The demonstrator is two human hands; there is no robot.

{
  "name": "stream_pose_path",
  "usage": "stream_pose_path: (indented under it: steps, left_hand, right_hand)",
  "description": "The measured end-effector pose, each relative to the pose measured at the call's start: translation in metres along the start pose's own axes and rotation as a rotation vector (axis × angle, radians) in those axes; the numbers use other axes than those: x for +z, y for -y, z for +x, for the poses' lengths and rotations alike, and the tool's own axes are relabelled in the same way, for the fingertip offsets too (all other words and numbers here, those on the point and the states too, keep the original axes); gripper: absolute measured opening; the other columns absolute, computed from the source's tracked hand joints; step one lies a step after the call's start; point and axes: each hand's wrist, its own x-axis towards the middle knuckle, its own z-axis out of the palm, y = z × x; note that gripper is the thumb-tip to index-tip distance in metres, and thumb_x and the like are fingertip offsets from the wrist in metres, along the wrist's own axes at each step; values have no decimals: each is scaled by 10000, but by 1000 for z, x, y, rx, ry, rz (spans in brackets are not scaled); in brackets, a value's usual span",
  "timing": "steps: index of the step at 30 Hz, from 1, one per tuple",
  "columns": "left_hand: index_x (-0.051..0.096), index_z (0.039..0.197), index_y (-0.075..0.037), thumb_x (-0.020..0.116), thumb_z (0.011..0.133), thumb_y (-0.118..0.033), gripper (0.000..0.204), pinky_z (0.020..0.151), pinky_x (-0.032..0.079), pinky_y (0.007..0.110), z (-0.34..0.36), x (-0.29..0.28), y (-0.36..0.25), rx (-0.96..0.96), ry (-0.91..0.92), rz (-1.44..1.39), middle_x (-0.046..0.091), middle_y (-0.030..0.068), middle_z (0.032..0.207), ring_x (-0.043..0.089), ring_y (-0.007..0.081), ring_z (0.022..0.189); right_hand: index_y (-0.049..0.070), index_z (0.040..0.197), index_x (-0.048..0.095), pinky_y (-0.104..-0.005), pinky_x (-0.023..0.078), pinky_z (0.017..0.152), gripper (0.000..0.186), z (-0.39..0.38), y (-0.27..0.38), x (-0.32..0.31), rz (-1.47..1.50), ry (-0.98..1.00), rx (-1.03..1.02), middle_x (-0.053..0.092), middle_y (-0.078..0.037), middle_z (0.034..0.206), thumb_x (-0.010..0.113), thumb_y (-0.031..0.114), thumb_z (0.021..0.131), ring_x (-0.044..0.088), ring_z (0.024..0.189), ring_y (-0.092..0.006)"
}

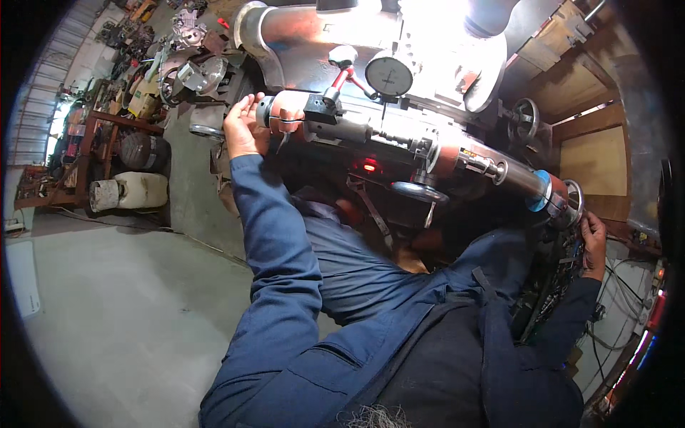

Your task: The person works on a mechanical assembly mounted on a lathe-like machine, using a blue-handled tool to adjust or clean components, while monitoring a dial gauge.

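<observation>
At the left end of a long machine, my left hand (246, 127) curls its fingers against a dark round collar (265, 112) beside a copper-coloured housing (289, 108). Part of that grip is hidden behind the palm. Far to the right, my right hand (593, 241) holds the rim of a small metal handwheel (575, 202). Between them, a dial gauge (389, 76) hangs on a red jointed arm (347, 77) from a black block (322, 108). Its stem points down at the steel shaft (389, 135).
Below the shaft is a larger handwheel (419, 191) with a hanging handle, near a lit red lamp (369, 168). Another handwheel (526, 119) stands at the back right. Metal parts crowd the back left, with a pale plastic jug (143, 191) on the floor. Cables (621, 292) run at right.
</observation>
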Motion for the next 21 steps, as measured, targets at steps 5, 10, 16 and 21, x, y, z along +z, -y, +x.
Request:
stream_pose_path:
  steps: [5,10,16,21]
  left_hand:
    - [565,1000,-35,496,939,-441,416,583,587,402,-21,29,0,-59,124,193,654,171,968,673,324,734]
    - [595,908,-16,356,911,-706,730,526,573,382,-41,63,-20,-145,200,516,669,167,760,666,267,595]
    - [608,1011,84,403,948,-598,715,508,564,333,-32,71,-19,-235,217,824,690,190,795,672,235,587]
    - [643,968,86,456,945,-372,495,544,558,327,-32,67,-20,-171,206,931,702,160,820,679,222,624]
  right_hand:
    - [3,1078,646,-236,450,791,256,23,-21,-6,210,-124,-1,658,-22,973,549,227,998,579,889,-85]
    - [5,1100,650,-250,476,812,277,60,-38,-5,-62,-257,10,661,-18,1004,543,240,998,597,913,-100]
    - [13,1100,654,-290,509,777,242,109,-121,-64,316,144,332,677,-40,949,531,144,939,631,827,-141]
    - [15,1139,642,-354,513,790,267,82,-99,-50,-634,73,98,684,-120,1040,519,166,956,658,930,-242]
